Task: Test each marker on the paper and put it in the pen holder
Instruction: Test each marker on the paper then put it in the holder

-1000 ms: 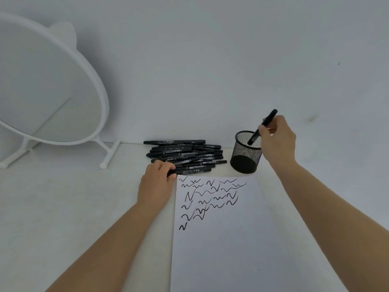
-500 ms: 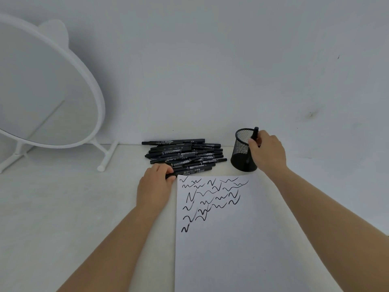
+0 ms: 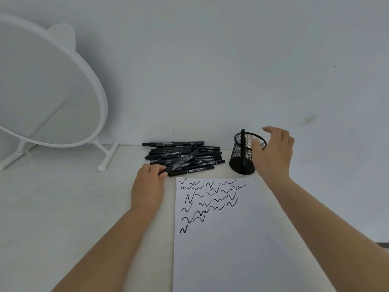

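Inside pen holder [image 3: 240, 152] | marker [image 3: 243, 142] upright (tip-end unclear) | right hand [image 3: 273, 152] fingers spread

pretty soft, even light here, bright and cool-ish, shadows barely there. wide lens bends the mirror [image 3: 48, 87] at the left edge. right hand [image 3: 273, 154] looks a bit motion-blurred.

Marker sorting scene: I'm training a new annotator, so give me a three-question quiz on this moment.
1. True or false: the right hand grips a marker.
2. How many markers stand in the pen holder?
3. The left hand holds a marker from: A) the pile, B) the paper, C) the mirror.

Key: 1 false, it is open beside the holder; 2 one; 3 A.
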The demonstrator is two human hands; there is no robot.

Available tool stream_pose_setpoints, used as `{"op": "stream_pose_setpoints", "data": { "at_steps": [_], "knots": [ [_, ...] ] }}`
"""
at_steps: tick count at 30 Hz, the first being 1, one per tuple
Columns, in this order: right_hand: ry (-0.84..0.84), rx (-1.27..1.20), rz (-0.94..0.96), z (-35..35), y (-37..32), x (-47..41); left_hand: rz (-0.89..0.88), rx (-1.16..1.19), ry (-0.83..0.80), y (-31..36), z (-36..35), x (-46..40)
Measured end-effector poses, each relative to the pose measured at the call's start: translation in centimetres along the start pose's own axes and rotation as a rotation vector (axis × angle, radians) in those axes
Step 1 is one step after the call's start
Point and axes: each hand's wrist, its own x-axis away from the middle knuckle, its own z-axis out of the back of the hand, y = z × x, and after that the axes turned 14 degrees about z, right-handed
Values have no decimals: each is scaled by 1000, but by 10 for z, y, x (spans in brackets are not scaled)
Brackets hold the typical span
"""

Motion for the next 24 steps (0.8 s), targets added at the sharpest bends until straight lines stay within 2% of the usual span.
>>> {"op": "stream_pose_setpoints", "data": {
  "at_steps": [3, 4, 8, 10, 14, 17, 20, 22, 24],
  "knots": [
    [86, -130, 96, 7, -20, 21, -25, 130, 35, 6, 12, 9],
    [34, -243, 74, 8, -30, 28, -52, 164, 27, 11, 15, 14],
    [-408, -685, -178, 4, -65, 56, -184, 232, -29, 32, 24, 40],
    [-520, -821, -260, 3, -74, 65, -217, 232, -94, 41, 29, 51],
    [-497, -1055, -502, 8, -77, 73, -336, 167, -268, 46, 39, 66],
    [-546, -1078, -695, 14, -73, 73, -469, -26, -204, 49, 48, 75],
    [-569, -1134, -773, 18, -66, 73, -481, -187, -220, 54, 52, 86],
    [-590, -1130, -769, 18, -64, 72, -459, -128, -328, 59, 52, 91],
    [-544, -1157, -778, 21, -57, 64, -354, 21, -533, 57, 52, 89]
  ]
}}
